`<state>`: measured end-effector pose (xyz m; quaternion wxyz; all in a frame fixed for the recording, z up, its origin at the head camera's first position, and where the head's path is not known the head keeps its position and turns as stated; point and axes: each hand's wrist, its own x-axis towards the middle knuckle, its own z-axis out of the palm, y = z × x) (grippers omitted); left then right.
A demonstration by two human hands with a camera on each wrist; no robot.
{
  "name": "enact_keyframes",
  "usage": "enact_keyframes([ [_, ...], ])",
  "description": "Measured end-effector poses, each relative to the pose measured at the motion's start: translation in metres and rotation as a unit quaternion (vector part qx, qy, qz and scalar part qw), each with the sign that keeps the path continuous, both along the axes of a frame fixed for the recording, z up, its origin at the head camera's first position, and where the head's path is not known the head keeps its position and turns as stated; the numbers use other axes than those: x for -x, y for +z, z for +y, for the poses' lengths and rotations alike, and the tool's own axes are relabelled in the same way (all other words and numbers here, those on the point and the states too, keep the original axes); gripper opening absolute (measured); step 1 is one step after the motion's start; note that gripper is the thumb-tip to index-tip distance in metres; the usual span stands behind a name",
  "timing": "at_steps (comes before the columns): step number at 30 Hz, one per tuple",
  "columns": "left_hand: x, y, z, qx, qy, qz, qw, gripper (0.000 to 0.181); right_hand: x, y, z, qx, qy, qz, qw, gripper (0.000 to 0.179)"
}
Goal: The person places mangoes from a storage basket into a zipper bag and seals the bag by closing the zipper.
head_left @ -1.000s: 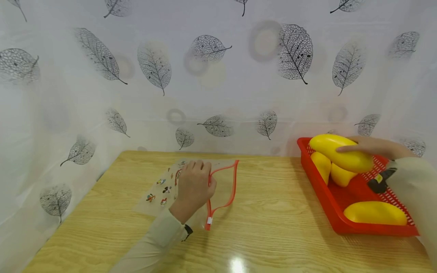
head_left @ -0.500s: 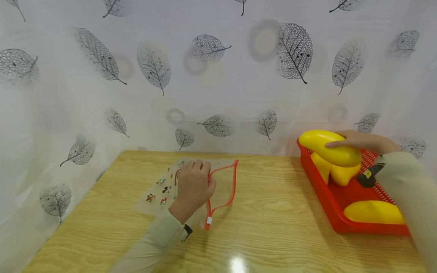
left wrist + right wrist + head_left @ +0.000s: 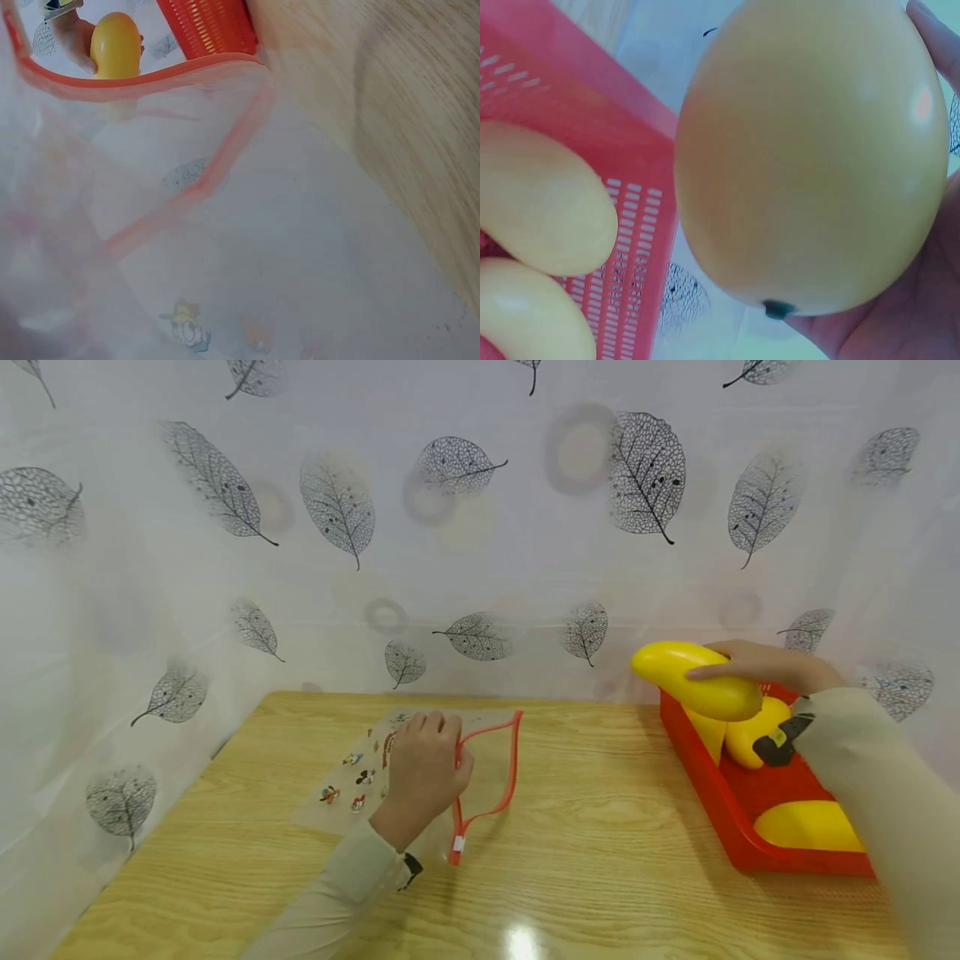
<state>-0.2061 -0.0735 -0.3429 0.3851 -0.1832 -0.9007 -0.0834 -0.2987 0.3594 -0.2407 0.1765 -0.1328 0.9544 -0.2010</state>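
My left hand [image 3: 423,768] grips the rim of a clear slider zip bag [image 3: 514,760] with a red zip edge and cartoon prints. The bag's mouth gapes toward the right, and its white slider sits at the near corner. In my right hand [image 3: 772,664] is a smooth yellow mango [image 3: 693,681], held above the far left corner of a red plastic basket [image 3: 701,793]. The right wrist view shows a dark green stem end on this mango [image 3: 810,165]. Through the bag's mouth, the left wrist view catches the raised mango [image 3: 116,49].
Inside the basket lie more mangoes: two at the far end, including a rounded mango [image 3: 753,735], and one long mango [image 3: 810,827] along the near side. A leaf-printed curtain [image 3: 510,568] hangs behind the wooden table [image 3: 585,860].
My right hand has carried the mango leftward and slightly up, from over the basket's middle to its far left rim. The left hand and the bag have stayed in place.
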Motion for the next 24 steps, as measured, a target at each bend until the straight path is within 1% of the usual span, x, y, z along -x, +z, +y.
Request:
enact_keyframes([
  [8,0.001,0.000,-0.001,-0.003,0.001,-0.010,0.9999,0.013,0.003,-0.001,-0.015,0.012,0.010,-0.005,0.9999,0.057],
  [15,0.002,0.002,-0.002,-0.009,-0.003,-0.009,0.9999,0.012,0.007,-0.002,-0.030,0.032,0.025,0.001,0.9992,0.054],
  [17,0.002,0.002,-0.002,-0.010,-0.003,-0.007,0.9999,0.012,0.008,-0.002,-0.034,0.042,0.028,-0.005,0.9987,0.054],
  [21,0.003,0.003,-0.002,-0.007,-0.003,-0.001,1.0000,0.013,0.009,-0.003,-0.043,0.059,0.022,-0.022,0.9978,0.056],
  [24,0.002,0.003,-0.002,-0.004,-0.001,0.001,1.0000,0.013,0.009,-0.004,-0.049,0.062,0.025,-0.026,0.9974,0.055],
])
